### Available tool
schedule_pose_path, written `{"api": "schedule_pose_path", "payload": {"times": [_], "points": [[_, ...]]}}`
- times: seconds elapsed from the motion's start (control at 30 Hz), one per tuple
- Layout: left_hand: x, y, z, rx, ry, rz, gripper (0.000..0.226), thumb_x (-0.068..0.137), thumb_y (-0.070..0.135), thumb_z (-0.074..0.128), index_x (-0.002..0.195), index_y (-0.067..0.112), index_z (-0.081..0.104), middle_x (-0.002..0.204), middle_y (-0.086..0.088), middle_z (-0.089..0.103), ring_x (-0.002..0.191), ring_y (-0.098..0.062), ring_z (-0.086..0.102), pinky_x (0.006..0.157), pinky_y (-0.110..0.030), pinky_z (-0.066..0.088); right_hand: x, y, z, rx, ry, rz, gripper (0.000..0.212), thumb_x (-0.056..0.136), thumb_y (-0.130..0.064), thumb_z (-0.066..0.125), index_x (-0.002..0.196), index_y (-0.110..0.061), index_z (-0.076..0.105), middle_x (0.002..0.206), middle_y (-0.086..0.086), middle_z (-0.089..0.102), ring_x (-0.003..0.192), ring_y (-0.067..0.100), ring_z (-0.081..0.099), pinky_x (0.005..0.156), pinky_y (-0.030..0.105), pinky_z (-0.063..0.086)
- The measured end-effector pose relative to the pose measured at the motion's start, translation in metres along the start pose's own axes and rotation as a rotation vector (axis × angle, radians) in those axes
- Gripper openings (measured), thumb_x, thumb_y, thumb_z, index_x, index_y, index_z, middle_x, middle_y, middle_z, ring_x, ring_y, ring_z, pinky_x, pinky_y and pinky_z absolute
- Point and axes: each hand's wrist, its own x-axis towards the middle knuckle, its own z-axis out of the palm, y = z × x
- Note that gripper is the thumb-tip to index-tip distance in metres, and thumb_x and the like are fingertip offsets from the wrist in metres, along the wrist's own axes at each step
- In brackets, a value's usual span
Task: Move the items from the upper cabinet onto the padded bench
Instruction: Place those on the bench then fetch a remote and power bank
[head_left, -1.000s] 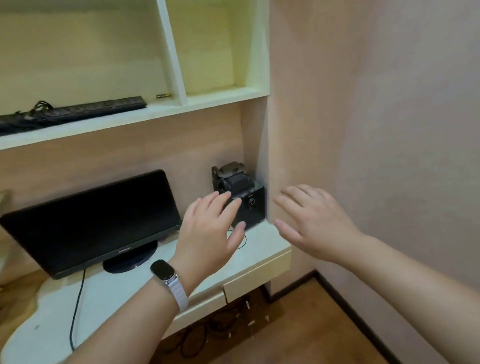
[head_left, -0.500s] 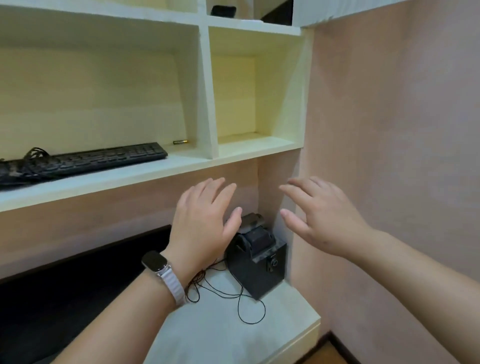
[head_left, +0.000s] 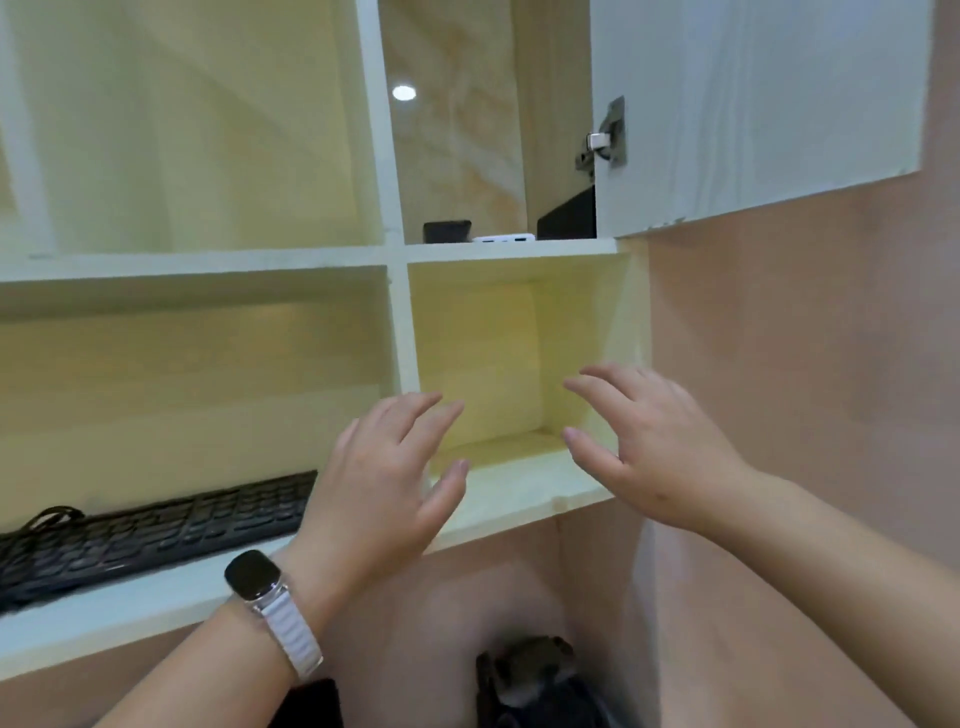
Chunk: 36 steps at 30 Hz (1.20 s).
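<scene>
reach step, i judge; my left hand (head_left: 387, 486) and right hand (head_left: 657, 447) spread empty; next, up to the black item (head_left: 448, 231) above my fingers (head_left: 415, 410).

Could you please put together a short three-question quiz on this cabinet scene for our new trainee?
1. True or false: the left hand is gripping the keyboard.
2. Which is in the upper cabinet compartment by the open door? A) a red mug B) a small black item C) a stack of plates
3. Fill in: the white item lies between the small black item and a larger ____ item at the right.

Key
1. False: both the left hand and the right hand are open, empty and raised in front of the lower shelf.
2. B
3. black
</scene>
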Motion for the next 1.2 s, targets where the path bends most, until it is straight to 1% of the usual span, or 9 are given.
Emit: {"api": "schedule_pose_path", "payload": {"times": [0.3, 0.4, 0.5, 0.63, 0.73, 0.8, 0.93, 1.1, 1.2], "points": [[0.125, 0.014, -0.025, 0.168, 0.174, 0.171, 0.048, 0.088, 0.039, 0.053, 0.126, 0.011, 0.062, 0.127, -0.009, 0.061, 0.115, -0.027, 0.057, 0.093, -0.039, 0.047, 0.117, 0.042, -0.030, 0.128, 0.230, -0.250, 0.058, 0.088, -0.054, 0.039, 0.129, -0.016, 0.056, 0.129, 0.004, 0.056, 0.116, 0.025, 0.052, 0.095, 0.041, 0.045], [0.159, 0.012, -0.036, 0.208, 0.191, 0.140, 0.046, 0.089, 0.036, 0.051, 0.126, 0.011, 0.061, 0.126, -0.008, 0.060, 0.115, -0.023, 0.054, 0.096, -0.027, 0.039, 0.152, 0.043, -0.039, 0.199, 0.246, -0.305, 0.057, 0.089, -0.055, 0.039, 0.130, -0.019, 0.053, 0.128, 0.000, 0.054, 0.116, 0.021, 0.050, 0.095, 0.040, 0.044], [0.183, 0.009, -0.045, 0.248, 0.170, 0.106, 0.041, 0.087, 0.023, 0.054, 0.126, 0.011, 0.060, 0.122, -0.006, 0.060, 0.106, -0.016, 0.051, 0.079, -0.015, 0.033, 0.177, 0.042, -0.042, 0.275, 0.193, -0.306, 0.053, 0.091, -0.055, 0.043, 0.133, -0.024, 0.049, 0.130, -0.006, 0.051, 0.121, 0.016, 0.045, 0.097, 0.041, 0.043], [0.201, 0.009, -0.049, 0.369, 0.041, 0.038, 0.041, 0.090, 0.025, 0.058, 0.131, 0.020, 0.055, 0.121, 0.002, 0.059, 0.101, -0.020, 0.058, 0.070, -0.029, 0.046, 0.198, 0.043, -0.040, 0.313, 0.014, -0.293, 0.057, 0.090, -0.063, 0.041, 0.139, -0.033, 0.040, 0.135, -0.013, 0.045, 0.127, 0.010, 0.038, 0.101, 0.040, 0.041], [0.209, 0.014, -0.049, 0.443, -0.097, -0.030, 0.039, 0.094, 0.036, 0.048, 0.132, 0.026, 0.051, 0.122, 0.006, 0.056, 0.106, -0.018, 0.056, 0.080, -0.034, 0.050, 0.204, 0.045, -0.039, 0.242, -0.140, -0.271, 0.066, 0.086, -0.072, 0.036, 0.142, -0.037, 0.033, 0.138, -0.013, 0.045, 0.128, 0.012, 0.040, 0.100, 0.042, 0.043], [0.214, 0.019, -0.048, 0.510, -0.173, -0.082, 0.034, 0.096, 0.041, 0.040, 0.127, 0.029, 0.051, 0.119, 0.007, 0.057, 0.108, -0.017, 0.055, 0.083, -0.037, 0.050, 0.205, 0.045, -0.038, 0.183, -0.200, -0.247, 0.066, 0.083, -0.077, 0.033, 0.136, -0.038, 0.039, 0.129, -0.012, 0.053, 0.119, 0.016, 0.050, 0.093, 0.042, 0.047], [0.215, 0.021, -0.043, 0.561, -0.232, -0.101, 0.032, 0.097, 0.046, 0.032, 0.101, 0.029, 0.059, 0.093, 0.008, 0.060, 0.090, -0.015, 0.057, 0.066, -0.032, 0.045, 0.204, 0.046, -0.033, 0.135, -0.151, -0.255, 0.059, 0.081, -0.081, 0.029, 0.104, -0.033, 0.053, 0.095, -0.011, 0.059, 0.089, 0.017, 0.058, 0.077, 0.040, 0.050], [0.206, 0.007, -0.036, 0.514, -0.138, -0.038, 0.052, 0.085, 0.065, 0.024, 0.102, 0.032, 0.060, 0.089, 0.011, 0.060, 0.083, -0.011, 0.057, 0.072, -0.034, 0.047, 0.200, 0.051, -0.031, 0.194, -0.019, -0.306, 0.051, 0.084, -0.074, 0.035, 0.111, -0.035, 0.054, 0.097, -0.013, 0.053, 0.098, 0.013, 0.050, 0.081, 0.040, 0.049], [0.199, 0.008, -0.035, 0.466, -0.081, 0.004, 0.051, 0.084, 0.066, 0.032, 0.108, 0.032, 0.060, 0.093, 0.013, 0.058, 0.086, -0.011, 0.055, 0.072, -0.033, 0.048, 0.198, 0.054, -0.029, 0.244, 0.058, -0.320, 0.048, 0.084, -0.069, 0.043, 0.116, -0.034, 0.055, 0.100, -0.013, 0.051, 0.102, 0.012, 0.046, 0.082, 0.038, 0.049]]}}
